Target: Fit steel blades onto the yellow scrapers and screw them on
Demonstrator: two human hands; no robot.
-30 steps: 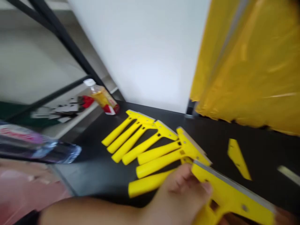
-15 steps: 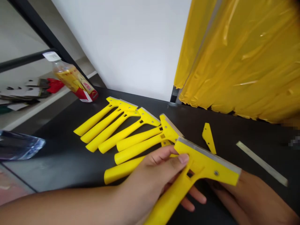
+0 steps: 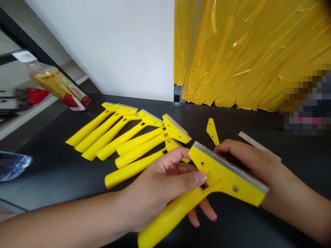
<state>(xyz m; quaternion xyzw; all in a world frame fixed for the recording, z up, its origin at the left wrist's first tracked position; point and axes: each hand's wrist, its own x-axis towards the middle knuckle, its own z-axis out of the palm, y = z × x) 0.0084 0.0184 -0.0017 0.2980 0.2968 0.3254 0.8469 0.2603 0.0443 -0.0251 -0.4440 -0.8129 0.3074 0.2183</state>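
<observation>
My left hand [image 3: 168, 182] grips a yellow scraper [image 3: 222, 179] by its neck, thumb on top of the head. The scraper's handle points down toward me, and a grey blade strip [image 3: 230, 165] runs along its far edge. One hole in the head shows a screw; the other hole looks bare. Behind the head, my right hand [image 3: 258, 165] is partly hidden, its fingers curled down by the table, and what they hold, if anything, cannot be seen. Beyond it lie a loose yellow plate with holes [image 3: 212, 131] and a pale flat strip [image 3: 258, 145].
Several yellow scrapers [image 3: 139, 141] lie in an overlapping row on the black table [image 3: 57, 172]. A drink bottle [image 3: 57, 82] leans at the back left, with a clear bluish container [image 3: 12, 165] nearer. Yellow plastic sheeting [image 3: 253, 55] hangs behind.
My right hand has moved up and away from me, beside the loose plate and strip. The scraper stays in my left hand, and the view has shifted right.
</observation>
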